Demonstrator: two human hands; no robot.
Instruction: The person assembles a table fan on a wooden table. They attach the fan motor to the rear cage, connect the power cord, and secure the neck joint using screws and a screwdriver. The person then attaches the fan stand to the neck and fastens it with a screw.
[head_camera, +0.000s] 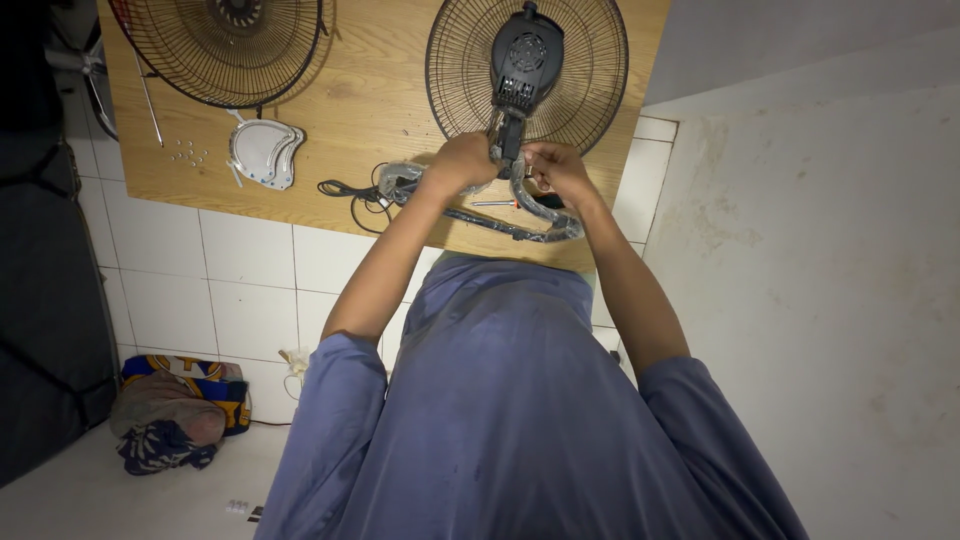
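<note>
Small home repair corner or fan-assembly workspace. Wooden worktable (390, 80) against white-tiled wall (200, 270); two black wire fan guards (225, 50) laid flat, fan motor housing (525, 55), clear fan blades (265, 150), loose screws (188, 152), power cord (350, 192). Bundle of patterned cloth (175, 410) on floor.

Both hands are meeting at the neck of a black fan motor housing (526, 55), which is lying against a round wire grille (580, 75) on a wooden table (370, 110). The left hand (462, 160) and right hand (556, 168) are gripping just below it, over a plastic-wrapped base (520, 228). A second grille (215, 50), white blades (265, 152), screws (187, 153) and a black cord (350, 192) are lying nearby.
</note>
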